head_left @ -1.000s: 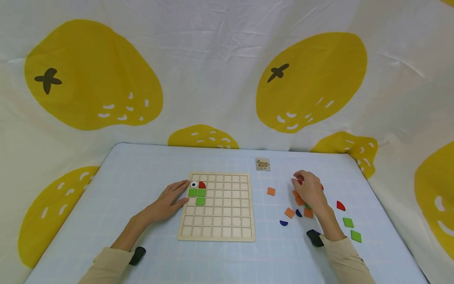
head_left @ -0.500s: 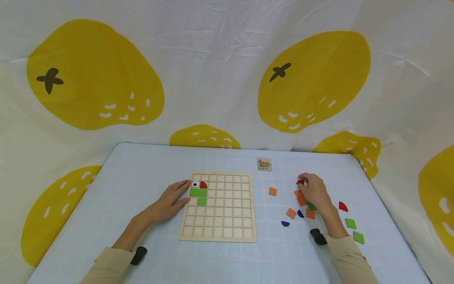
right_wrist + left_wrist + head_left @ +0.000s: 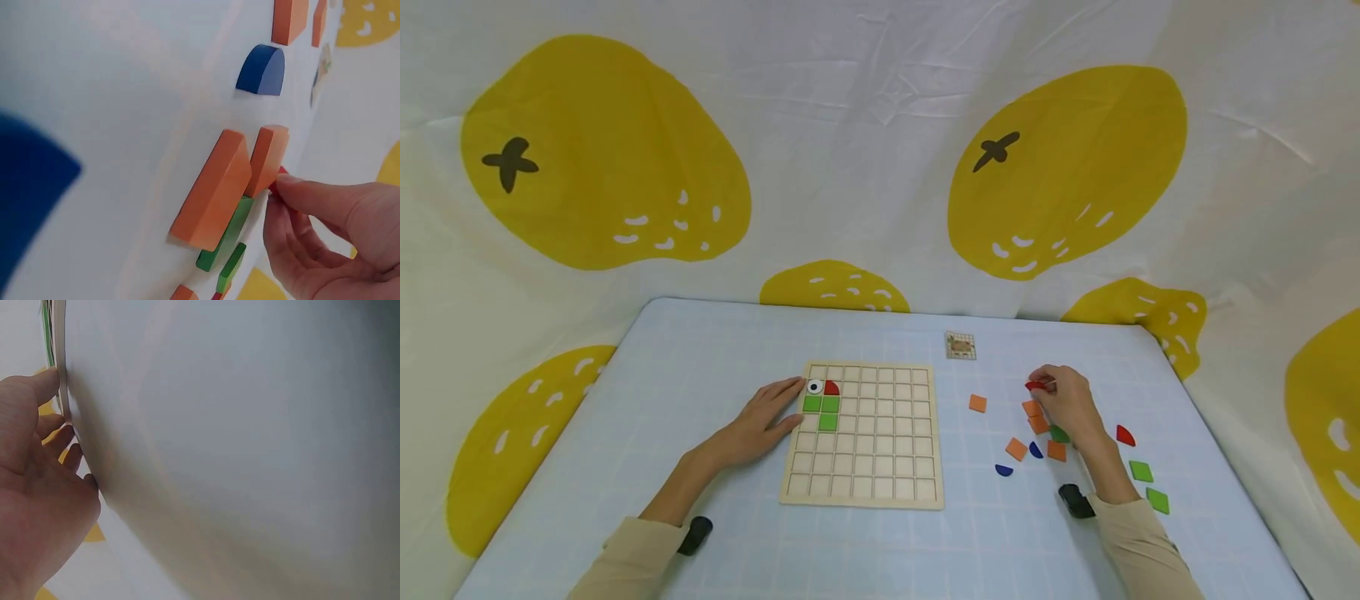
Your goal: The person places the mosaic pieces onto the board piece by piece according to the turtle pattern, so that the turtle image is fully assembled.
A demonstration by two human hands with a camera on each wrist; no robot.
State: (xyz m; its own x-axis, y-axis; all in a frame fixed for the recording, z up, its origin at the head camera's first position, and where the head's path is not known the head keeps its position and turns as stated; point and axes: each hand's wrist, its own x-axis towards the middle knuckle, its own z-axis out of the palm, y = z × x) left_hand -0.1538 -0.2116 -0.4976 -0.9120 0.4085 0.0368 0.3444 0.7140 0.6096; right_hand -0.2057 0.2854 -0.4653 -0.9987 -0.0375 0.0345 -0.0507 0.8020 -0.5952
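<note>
Pinching a red piece between thumb and fingertips of the right hand, right of centre in the head frame. Hiding much of its outline behind the fingertips; leaving full shape, and any contact with the table, undetermined.

Resting the left hand against the left edge of the wooden grid board, lower centre; touching with fingertips, with fingers loosely apart, gripping nothing. Carrying in the board's upper left part: an eye disc, a red quarter piece just right of it, three green squares below.

Lying loose around the right hand: orange squares, and dark blue half discs lower left of it.

Risks, as judged:
- Possibly losing the red piece by gripping too small an area, or twisting it between the fingertips.
- Possibly knocking the nearest orange squares askew by dragging the hand or wrist low over the cluster.
- Possibly shifting the board, and jarring the laid pieces, by pressing too hard sideways with the left fingertips.
</note>
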